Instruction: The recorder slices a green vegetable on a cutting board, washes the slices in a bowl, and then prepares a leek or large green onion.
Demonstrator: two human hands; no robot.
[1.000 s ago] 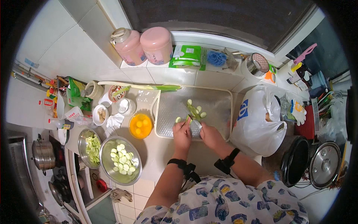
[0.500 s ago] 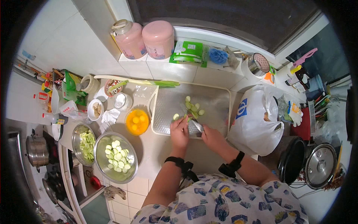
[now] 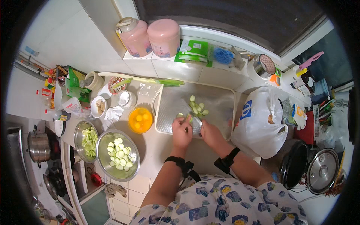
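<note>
My left hand (image 3: pixel 182 133) is closed over a short piece of green-skinned vegetable, probably zucchini, mostly hidden by the fingers. My right hand (image 3: pixel 210 135) grips a knife (image 3: pixel 196 122), its blade pointing left against that piece. Both hands are over the near side of a pale-rimmed metal tray (image 3: pixel 219 108). Several cut zucchini slices (image 3: pixel 197 107) lie in the tray beyond the blade. Left of my left hand, round slices (image 3: pixel 120 153) fill part of a steel bowl (image 3: pixel 129 172). A smaller steel bowl (image 3: pixel 78 144) beside it holds thinner green slices.
A bowl of egg yolks (image 3: pixel 140 119) stands just left of the tray. A long green onion (image 3: pixel 150 80) lies along the tray's far edge. A white plastic bag (image 3: pixel 258 131) stands close on the right. Pink canisters (image 3: pixel 164 39) line the ledge behind.
The view has shifted slightly, so the scene sits a little further right. My right hand and the knife have turned a little beside the piece; both hands keep their hold.
</note>
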